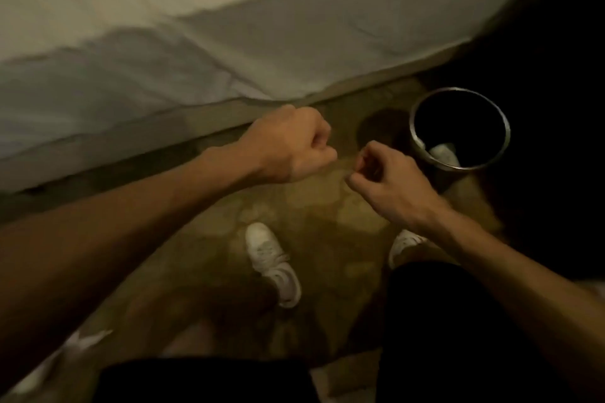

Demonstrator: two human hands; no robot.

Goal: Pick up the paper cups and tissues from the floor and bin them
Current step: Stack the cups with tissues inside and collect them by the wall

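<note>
The left hand point(288, 144) and right hand point(389, 177) are curled, nothing visibly held, beside the bin point(458, 89) with white litter point(443, 152) inside. Next, probably stoop for the pale scrap point(82, 340) on the floor point(311, 206).

place: bedroom | evidence: white-sheeted bed point(229, 26), patterned carpet point(327, 222), small round bin point(471, 168)

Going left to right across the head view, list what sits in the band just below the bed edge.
left hand → right hand → bin
</note>
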